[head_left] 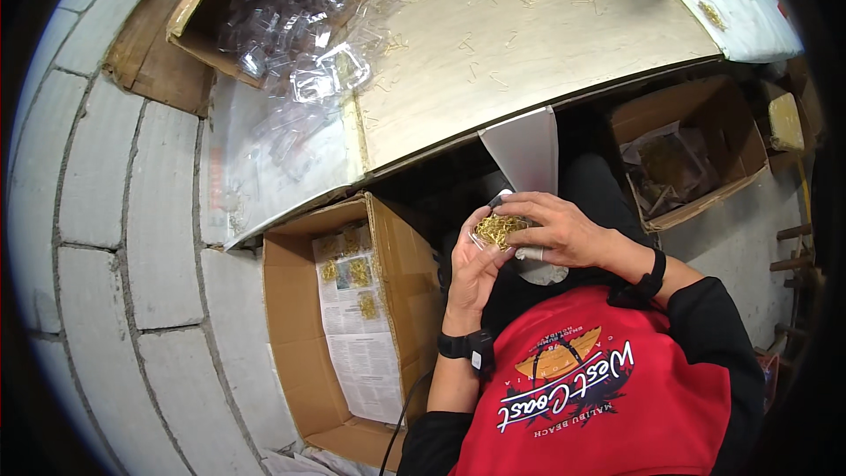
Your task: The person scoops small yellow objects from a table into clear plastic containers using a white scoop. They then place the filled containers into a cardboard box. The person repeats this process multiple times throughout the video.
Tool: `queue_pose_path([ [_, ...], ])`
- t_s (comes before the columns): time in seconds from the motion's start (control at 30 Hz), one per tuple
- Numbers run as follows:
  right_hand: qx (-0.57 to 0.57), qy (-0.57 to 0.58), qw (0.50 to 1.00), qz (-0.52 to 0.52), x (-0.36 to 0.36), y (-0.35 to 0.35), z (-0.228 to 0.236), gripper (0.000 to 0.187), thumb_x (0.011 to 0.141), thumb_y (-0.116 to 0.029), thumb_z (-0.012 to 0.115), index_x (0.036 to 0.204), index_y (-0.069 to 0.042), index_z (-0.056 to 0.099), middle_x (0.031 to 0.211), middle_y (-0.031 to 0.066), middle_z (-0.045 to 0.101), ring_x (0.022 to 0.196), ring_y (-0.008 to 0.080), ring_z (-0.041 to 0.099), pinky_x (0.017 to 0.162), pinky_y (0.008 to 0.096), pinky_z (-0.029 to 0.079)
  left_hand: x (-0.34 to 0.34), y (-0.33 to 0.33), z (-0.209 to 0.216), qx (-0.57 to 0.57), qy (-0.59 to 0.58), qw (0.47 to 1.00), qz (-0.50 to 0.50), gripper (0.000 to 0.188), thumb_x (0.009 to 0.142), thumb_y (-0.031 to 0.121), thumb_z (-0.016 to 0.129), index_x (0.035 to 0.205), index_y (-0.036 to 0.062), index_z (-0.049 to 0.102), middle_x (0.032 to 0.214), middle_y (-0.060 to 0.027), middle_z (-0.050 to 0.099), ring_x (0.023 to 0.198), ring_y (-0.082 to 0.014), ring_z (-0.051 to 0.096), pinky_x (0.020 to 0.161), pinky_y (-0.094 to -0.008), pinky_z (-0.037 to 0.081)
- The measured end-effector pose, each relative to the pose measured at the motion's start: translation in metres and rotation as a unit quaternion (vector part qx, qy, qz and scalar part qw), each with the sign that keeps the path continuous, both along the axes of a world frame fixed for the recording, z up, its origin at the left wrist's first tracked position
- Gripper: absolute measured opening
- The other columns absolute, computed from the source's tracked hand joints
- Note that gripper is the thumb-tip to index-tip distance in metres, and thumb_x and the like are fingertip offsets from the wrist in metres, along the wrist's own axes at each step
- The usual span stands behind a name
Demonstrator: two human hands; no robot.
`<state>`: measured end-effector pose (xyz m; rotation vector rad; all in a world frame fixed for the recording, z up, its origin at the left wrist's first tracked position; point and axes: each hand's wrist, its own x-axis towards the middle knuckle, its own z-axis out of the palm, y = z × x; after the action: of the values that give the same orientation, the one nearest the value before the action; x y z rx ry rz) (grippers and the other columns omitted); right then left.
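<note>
Before the red shirt (608,388), the left hand (472,270) grips a clear box (477,241) with gold pins (500,229) inside. The right hand (567,229) has its fingers bent over this box; whether they pinch pins, I cannot tell.

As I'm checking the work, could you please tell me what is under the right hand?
A clump of gold-coloured pieces shows between the left hand and the right hand, which hides part of it; whatever lies beneath the clump is covered.
</note>
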<state>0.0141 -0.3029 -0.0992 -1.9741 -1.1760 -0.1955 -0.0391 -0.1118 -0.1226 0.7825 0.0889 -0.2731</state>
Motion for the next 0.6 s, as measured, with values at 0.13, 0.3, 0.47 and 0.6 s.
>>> queue_pose_path([
  [0.13,0.001,-0.015,1.0,0.008,0.001,0.001,-0.005,0.02,0.071,-0.014,0.071,0.09,-0.01,0.066,0.125,0.0088,0.054,0.118,0.0303,0.05,0.094,0.0419,0.046,-0.002,0.003,-0.003,0.011,-0.001,1.0,-0.017,0.059,0.082,0.001,0.061,0.135,0.0025,0.035,0.124,-0.0117,0.05,0.113,-0.0209,0.054,0.09,-0.0323,0.052],
  [0.3,0.02,-0.023,0.999,0.011,0.001,0.004,-0.007,0.017,0.072,-0.016,0.07,0.087,-0.01,0.066,0.119,0.0074,0.057,0.116,0.0295,0.052,0.092,0.0417,0.046,-0.003,0.003,-0.009,0.017,0.019,1.0,-0.014,0.055,0.085,0.003,0.059,0.134,0.0029,0.036,0.122,-0.0111,0.052,0.108,-0.0201,0.058,0.086,-0.0323,0.054],
  [0.47,0.06,0.002,0.998,0.003,0.001,0.007,-0.005,0.016,0.072,-0.014,0.07,0.086,-0.008,0.065,0.111,0.006,0.061,0.114,0.029,0.053,0.09,0.0419,0.044,-0.004,0.003,-0.008,0.023,0.025,0.999,-0.017,0.051,0.087,0.005,0.057,0.133,0.0028,0.036,0.121,-0.0112,0.054,0.104,-0.0207,0.061,0.082,-0.0342,0.057],
  [0.6,0.044,0.031,0.998,-0.041,0.0,0.012,-0.009,0.017,0.071,-0.012,0.071,0.086,-0.007,0.066,0.108,0.0056,0.062,0.113,0.0287,0.053,0.091,0.0423,0.042,-0.002,-0.005,-0.014,0.027,0.03,0.999,-0.032,0.048,0.09,0.012,0.054,0.133,0.0016,0.035,0.121,-0.0123,0.054,0.105,-0.0224,0.061,0.081,-0.0371,0.058],
])
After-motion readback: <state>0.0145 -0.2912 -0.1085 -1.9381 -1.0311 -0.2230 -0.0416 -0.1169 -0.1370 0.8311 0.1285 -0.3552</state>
